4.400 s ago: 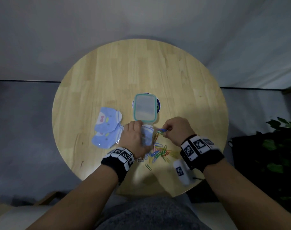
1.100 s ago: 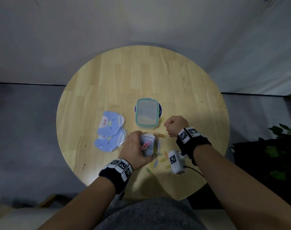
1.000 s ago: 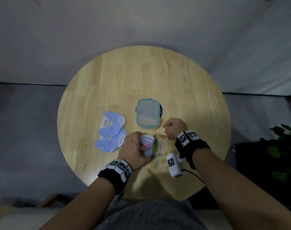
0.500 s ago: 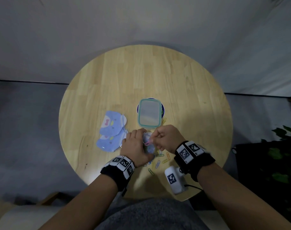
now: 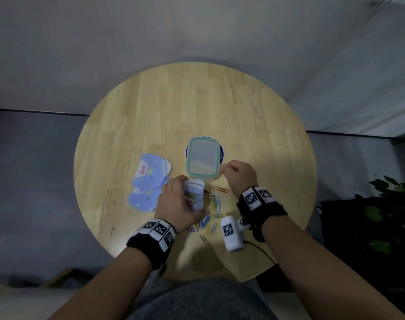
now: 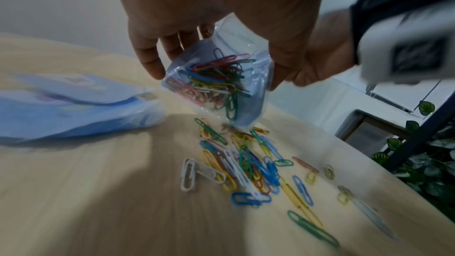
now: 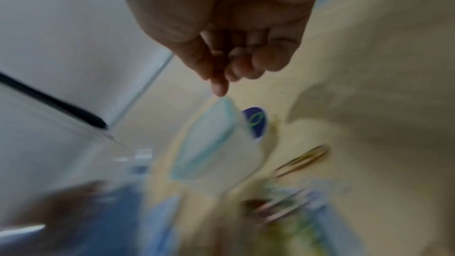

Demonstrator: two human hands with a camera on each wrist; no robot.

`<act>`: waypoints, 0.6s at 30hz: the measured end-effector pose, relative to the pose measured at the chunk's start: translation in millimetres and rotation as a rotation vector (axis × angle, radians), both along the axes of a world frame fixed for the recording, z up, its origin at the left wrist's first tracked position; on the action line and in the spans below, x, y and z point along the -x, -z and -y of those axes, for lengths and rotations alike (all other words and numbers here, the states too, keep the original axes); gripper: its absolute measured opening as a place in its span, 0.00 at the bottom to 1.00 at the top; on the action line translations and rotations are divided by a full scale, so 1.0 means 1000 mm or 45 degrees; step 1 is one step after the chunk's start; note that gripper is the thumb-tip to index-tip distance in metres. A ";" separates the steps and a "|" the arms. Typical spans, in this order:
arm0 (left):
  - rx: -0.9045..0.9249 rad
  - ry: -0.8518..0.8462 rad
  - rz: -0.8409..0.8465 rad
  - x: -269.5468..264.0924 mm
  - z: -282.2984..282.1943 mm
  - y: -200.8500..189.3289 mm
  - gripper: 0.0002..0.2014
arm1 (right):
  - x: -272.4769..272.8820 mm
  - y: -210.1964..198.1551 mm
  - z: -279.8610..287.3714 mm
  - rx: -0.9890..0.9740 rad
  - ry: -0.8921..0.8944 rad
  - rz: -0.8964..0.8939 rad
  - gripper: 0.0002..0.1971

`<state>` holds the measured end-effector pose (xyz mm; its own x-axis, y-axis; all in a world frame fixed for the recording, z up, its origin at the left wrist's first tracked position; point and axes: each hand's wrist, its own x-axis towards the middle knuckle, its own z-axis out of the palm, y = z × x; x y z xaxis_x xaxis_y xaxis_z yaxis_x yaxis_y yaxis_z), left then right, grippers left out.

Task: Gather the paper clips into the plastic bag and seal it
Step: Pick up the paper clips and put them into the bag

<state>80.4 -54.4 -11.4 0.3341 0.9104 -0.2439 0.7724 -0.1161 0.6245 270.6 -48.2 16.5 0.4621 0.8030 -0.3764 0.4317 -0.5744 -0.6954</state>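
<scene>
Left hand (image 5: 177,204) gripped the soft, slippery plastic bag (image 6: 216,77), part-filled, above the loose paper clips (image 6: 248,164) on the table (image 5: 254,116); right hand (image 5: 239,175) curled, apparently empty; clips light, best pinched edgewise.

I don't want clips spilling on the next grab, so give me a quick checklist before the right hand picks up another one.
1. Plastic bag held by left hand: ok, grip around it.
2. Bag mouth open to receive: cannot tell.
3. Bag off the table: ok, hanging above the pile.
4. Loose paper clips remaining: ok, many beside the bag.
5. Right hand free: cannot tell, fingers curled, view blurred.
6. Lidded container clear of the pile: ok, but close to the right hand.
</scene>
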 end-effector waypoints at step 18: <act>0.059 0.023 -0.145 0.023 0.015 0.011 0.41 | -0.002 0.064 0.026 0.299 -0.826 0.471 0.12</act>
